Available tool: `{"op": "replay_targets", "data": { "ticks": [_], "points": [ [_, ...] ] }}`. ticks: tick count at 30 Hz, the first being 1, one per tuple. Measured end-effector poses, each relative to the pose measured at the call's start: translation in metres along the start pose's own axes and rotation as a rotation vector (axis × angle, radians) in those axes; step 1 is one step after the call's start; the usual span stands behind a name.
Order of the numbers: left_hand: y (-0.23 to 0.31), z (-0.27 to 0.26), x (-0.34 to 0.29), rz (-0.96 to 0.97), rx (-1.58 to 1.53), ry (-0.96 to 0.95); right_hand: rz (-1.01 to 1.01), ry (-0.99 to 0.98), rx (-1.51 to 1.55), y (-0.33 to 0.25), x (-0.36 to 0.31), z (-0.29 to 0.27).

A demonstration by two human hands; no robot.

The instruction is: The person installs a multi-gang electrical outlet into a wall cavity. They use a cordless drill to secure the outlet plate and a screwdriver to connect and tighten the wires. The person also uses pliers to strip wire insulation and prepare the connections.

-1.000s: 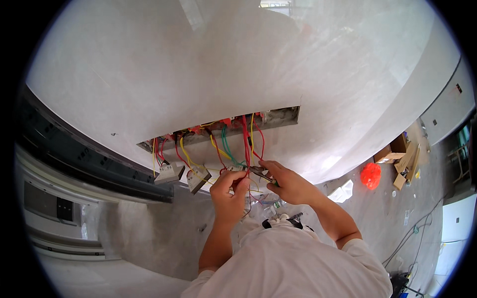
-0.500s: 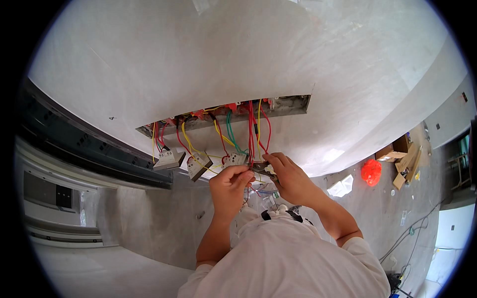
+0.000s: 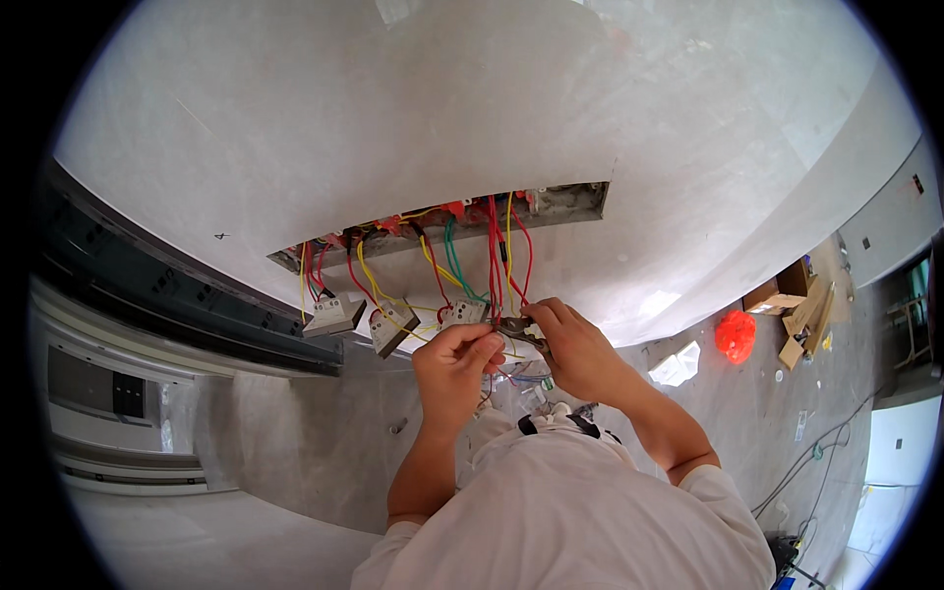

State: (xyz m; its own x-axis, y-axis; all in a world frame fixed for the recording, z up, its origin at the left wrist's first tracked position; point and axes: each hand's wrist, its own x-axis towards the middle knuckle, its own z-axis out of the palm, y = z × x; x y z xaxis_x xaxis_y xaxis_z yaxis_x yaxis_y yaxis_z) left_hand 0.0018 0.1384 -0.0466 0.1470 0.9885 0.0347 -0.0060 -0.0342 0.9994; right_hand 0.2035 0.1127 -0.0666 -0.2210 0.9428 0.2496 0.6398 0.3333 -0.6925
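Note:
My left hand (image 3: 454, 372) is closed in a pinch beside the hanging wires; what lies between its fingertips is hidden. My right hand (image 3: 582, 356) is wrapped round a dark metal tool that looks like pliers (image 3: 521, 329), its head pointing toward my left fingers. Red wires (image 3: 494, 246) and a yellow wire (image 3: 510, 226) drop from a long slot in the wall (image 3: 570, 206) to the tool. Just left of my hands, a white socket module (image 3: 464, 313) hangs on its wires. Two more modules, a middle one (image 3: 393, 327) and a left one (image 3: 334, 315), hang farther left.
Green wires (image 3: 451, 246) also come out of the slot. On the floor at right lie a red plastic bag (image 3: 735, 337), a white crumpled piece (image 3: 676, 364), an open cardboard box (image 3: 777, 292) and a grey cable (image 3: 801, 467). A dark-framed window or door (image 3: 187, 275) stands at left.
My left thumb and fingers have shifted slightly against each other. The tool has turned a little in my right hand. The wall slot sits slightly higher and farther left in view.

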Motion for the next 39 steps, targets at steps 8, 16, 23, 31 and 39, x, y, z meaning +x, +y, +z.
{"op": "replay_targets", "data": {
  "ticks": [8,16,23,31,39],
  "points": [
    [-0.008,0.004,0.004,0.202,0.058,0.018,0.032,0.041,0.013,0.003,-0.002,0.007],
    [-0.014,0.005,0.012,0.397,0.358,0.022,0.060,-0.079,0.255,0.005,-0.005,0.000],
    [-0.021,0.016,0.006,0.439,0.377,0.132,0.096,-0.061,0.360,0.009,-0.008,0.006],
    [0.006,-0.009,-0.002,0.172,0.067,-0.004,0.283,-0.232,0.919,0.026,-0.026,0.008],
    [0.015,-0.011,0.000,-0.025,-0.012,-0.091,0.108,0.051,0.634,-0.009,-0.012,-0.004]
  ]
}}
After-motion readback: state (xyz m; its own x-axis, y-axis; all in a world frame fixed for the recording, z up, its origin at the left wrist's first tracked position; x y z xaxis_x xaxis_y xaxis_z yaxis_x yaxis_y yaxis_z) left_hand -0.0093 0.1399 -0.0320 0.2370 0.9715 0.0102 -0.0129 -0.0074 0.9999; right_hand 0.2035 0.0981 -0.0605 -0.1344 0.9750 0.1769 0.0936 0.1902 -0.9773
